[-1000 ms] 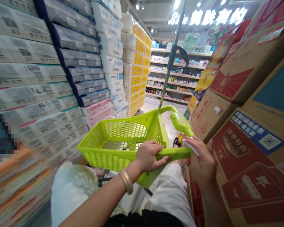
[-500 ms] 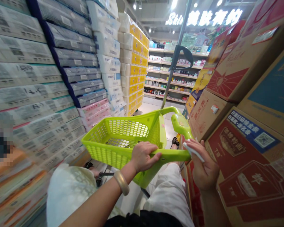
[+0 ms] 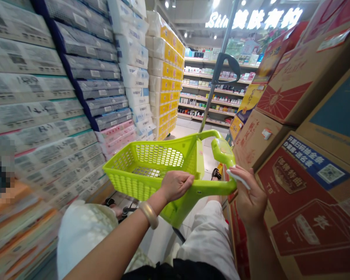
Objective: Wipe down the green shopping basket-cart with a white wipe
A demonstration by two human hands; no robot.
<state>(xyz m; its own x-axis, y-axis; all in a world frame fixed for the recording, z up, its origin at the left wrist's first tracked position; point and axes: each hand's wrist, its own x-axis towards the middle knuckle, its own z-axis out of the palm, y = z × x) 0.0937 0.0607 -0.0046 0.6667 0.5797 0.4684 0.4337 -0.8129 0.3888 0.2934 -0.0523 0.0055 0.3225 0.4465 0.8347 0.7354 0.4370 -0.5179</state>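
Observation:
A lime-green plastic shopping basket [image 3: 151, 163] on a wheeled frame stands in front of me in a narrow aisle, and I see nothing inside it. My left hand [image 3: 175, 184] is wrapped round the basket's near rim bar; a pale bangle sits on that wrist. My right hand [image 3: 249, 192] is at the bar's right end, fingers curled on a small folded white paper [image 3: 237, 178]. A grey pull handle [image 3: 226, 66] rises from the basket's far side.
Stacked tissue packs [image 3: 61, 101] wall the left side, with yellow packs [image 3: 167, 77] further on. Brown and red cardboard cartons [image 3: 306, 155] crowd the right, close to my right arm. Shelves of small goods [image 3: 210, 93] close the aisle's far end. White trouser legs [image 3: 210, 237] show below.
The basket has shifted slightly forward and up along the aisle. Both hands kept their hold, and my right hand rose a little with the paper.

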